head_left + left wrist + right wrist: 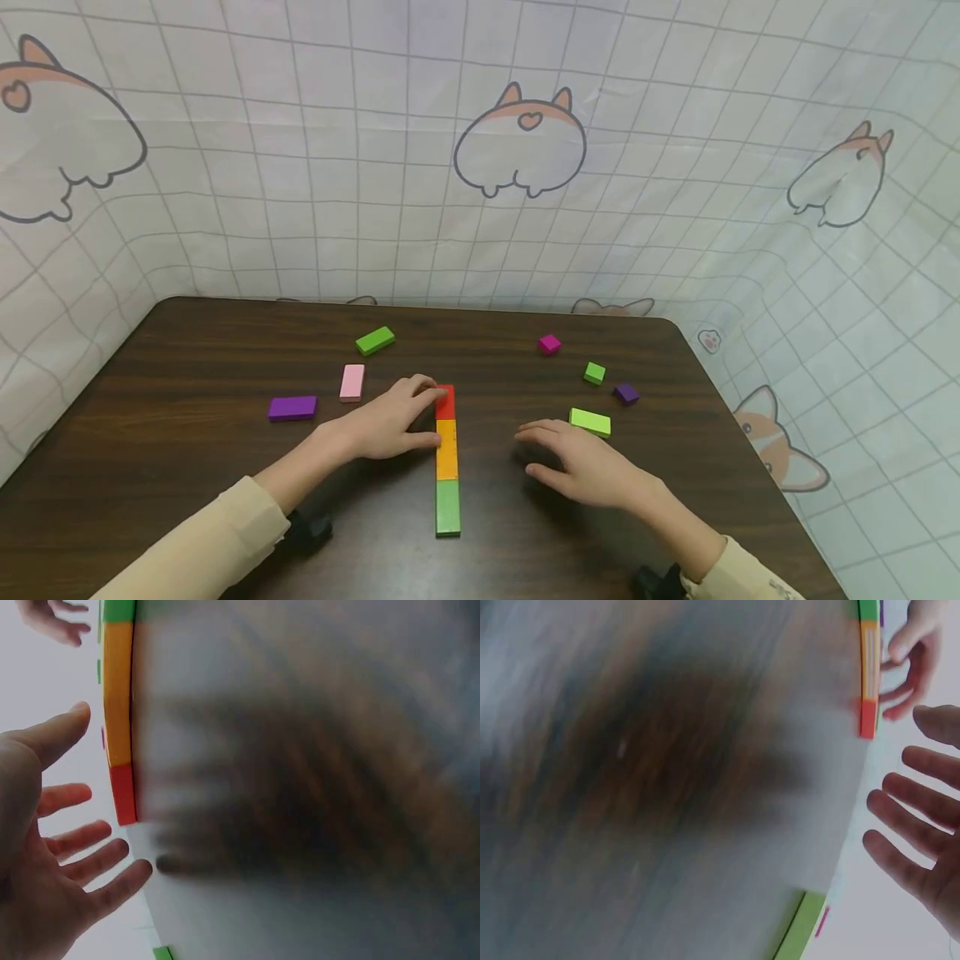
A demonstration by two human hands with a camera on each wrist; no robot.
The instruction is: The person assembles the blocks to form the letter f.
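The red block [446, 404], orange block [447, 450] and mid-green block [447, 507] are plain. So are the purple block [292, 408], pale pink block [352, 383], grass-green block [375, 340], lime block [590, 422], magenta cube [550, 344], light green cube [594, 373] and dark violet cube [626, 394]. The counter [517, 554] is dark brown, wood-grained; the backdrop [337, 175] white, grey-gridded, with white-and-orange corgis [520, 150]. The left sleeve [198, 537] is cream.

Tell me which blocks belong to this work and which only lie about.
Likely in the job, a row by the left hand:
red block
orange block
green block

Apparently just lying about:
purple block
pink block
far green block
magenta block
small green block
small purple block
lime block
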